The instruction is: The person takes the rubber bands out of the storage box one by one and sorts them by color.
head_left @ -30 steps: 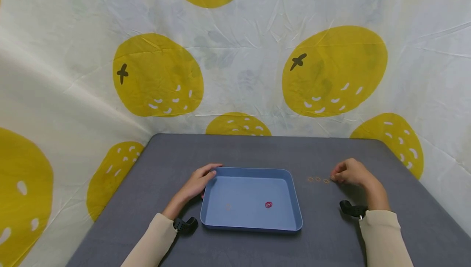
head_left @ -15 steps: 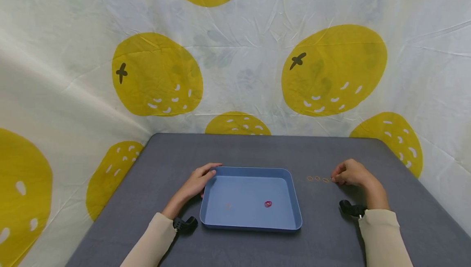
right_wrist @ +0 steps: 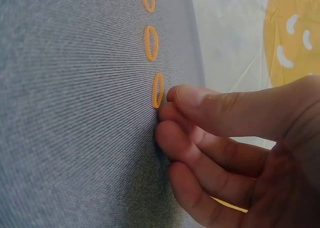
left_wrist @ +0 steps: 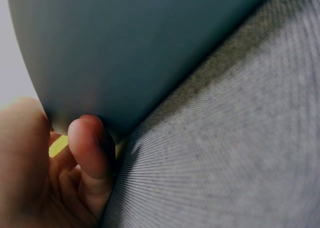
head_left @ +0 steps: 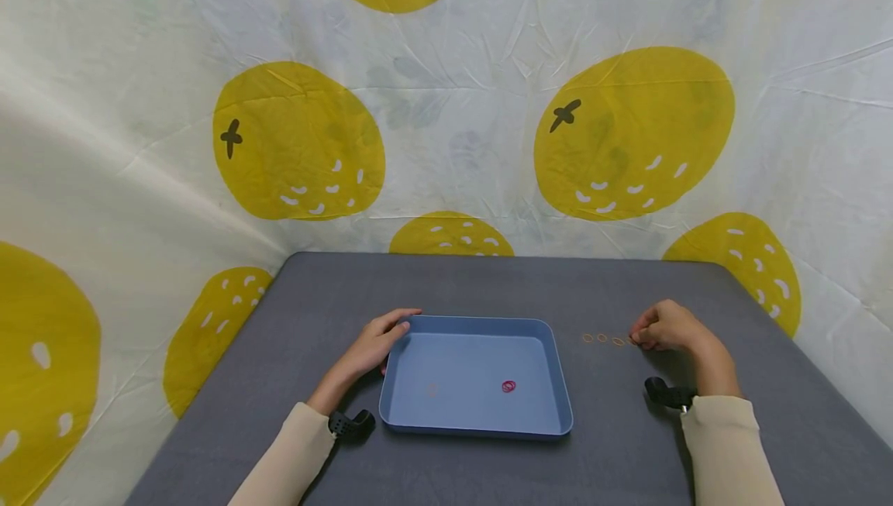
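Observation:
My left hand point(head_left: 373, 345) grips the far left corner of a blue tray point(head_left: 477, 324). Its fingers lie against the tray's outer wall point(left_wrist: 120, 52) in the left wrist view. Inside the tray are a small red rubber band bundle point(head_left: 509, 387) and a faint pale orange band point(head_left: 433, 390). Right of the tray, three orange rubber bands point(right_wrist: 151, 42) lie in a row on the table. At the row's right end, my right hand point(head_left: 668, 326) pinches with thumb and index finger close to the cloth. A rubber band there is mostly hidden by the fingertips.
A grey cloth covers the table point(head_left: 481, 281). A pale curtain point(head_left: 460, 126) printed with yellow fruit hangs behind it and along its sides. Each wrist carries a black camera, such as the right wrist camera point(head_left: 670, 395).
The right hand has shifted very slightly right at the end of the row, its fingers still together. The left hand and the tray stay where they were.

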A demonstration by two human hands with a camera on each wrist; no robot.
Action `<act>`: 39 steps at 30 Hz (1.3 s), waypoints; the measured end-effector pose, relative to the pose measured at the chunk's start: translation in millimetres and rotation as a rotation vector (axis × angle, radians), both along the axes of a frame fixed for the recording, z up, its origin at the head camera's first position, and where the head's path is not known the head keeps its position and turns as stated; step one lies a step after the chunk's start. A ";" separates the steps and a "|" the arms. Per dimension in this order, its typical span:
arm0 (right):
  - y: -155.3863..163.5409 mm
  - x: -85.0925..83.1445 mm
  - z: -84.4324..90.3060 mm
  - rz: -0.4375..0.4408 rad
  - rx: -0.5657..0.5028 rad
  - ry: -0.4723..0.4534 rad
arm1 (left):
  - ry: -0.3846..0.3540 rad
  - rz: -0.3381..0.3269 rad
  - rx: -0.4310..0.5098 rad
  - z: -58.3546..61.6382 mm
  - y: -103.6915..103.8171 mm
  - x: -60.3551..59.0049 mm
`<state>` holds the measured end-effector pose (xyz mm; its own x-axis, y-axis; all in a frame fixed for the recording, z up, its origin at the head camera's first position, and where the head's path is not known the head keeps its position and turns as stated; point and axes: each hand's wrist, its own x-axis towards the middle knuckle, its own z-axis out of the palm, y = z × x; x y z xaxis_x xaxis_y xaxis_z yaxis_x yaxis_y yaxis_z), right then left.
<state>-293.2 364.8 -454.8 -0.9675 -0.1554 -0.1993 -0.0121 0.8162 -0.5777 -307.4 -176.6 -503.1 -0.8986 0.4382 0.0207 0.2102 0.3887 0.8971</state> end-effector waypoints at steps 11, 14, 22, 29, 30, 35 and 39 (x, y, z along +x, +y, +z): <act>2.6 -2.0 -2.1 -0.002 0.028 0.007 | 0.024 0.046 -0.017 -15.5 -0.1 -8.2; 2.2 -1.6 -2.6 -0.006 0.025 -0.003 | 0.024 0.049 -0.014 -16.2 0.2 -8.7; -0.9 -1.4 -1.8 -0.006 0.041 0.003 | 0.024 0.050 -0.007 -16.6 -0.3 -8.1; -2.7 1.0 -1.8 0.008 0.030 -0.008 | 0.005 0.015 -0.002 3.7 1.0 2.9; -2.5 1.1 -2.0 0.010 0.028 -0.010 | 0.005 0.012 -0.004 7.5 1.5 5.0; -0.8 1.1 -2.3 0.011 0.023 -0.005 | 0.009 0.025 -0.011 2.6 1.8 3.2; 0.1 0.9 -2.4 0.014 0.031 0.010 | 0.020 0.045 -0.010 -12.7 0.5 -4.2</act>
<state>-292.3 364.9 -457.2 -0.9671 -0.1633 -0.1950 -0.0294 0.8332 -0.5522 -311.6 -176.1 -515.8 -0.9167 0.3979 0.0350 0.2106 0.4068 0.8889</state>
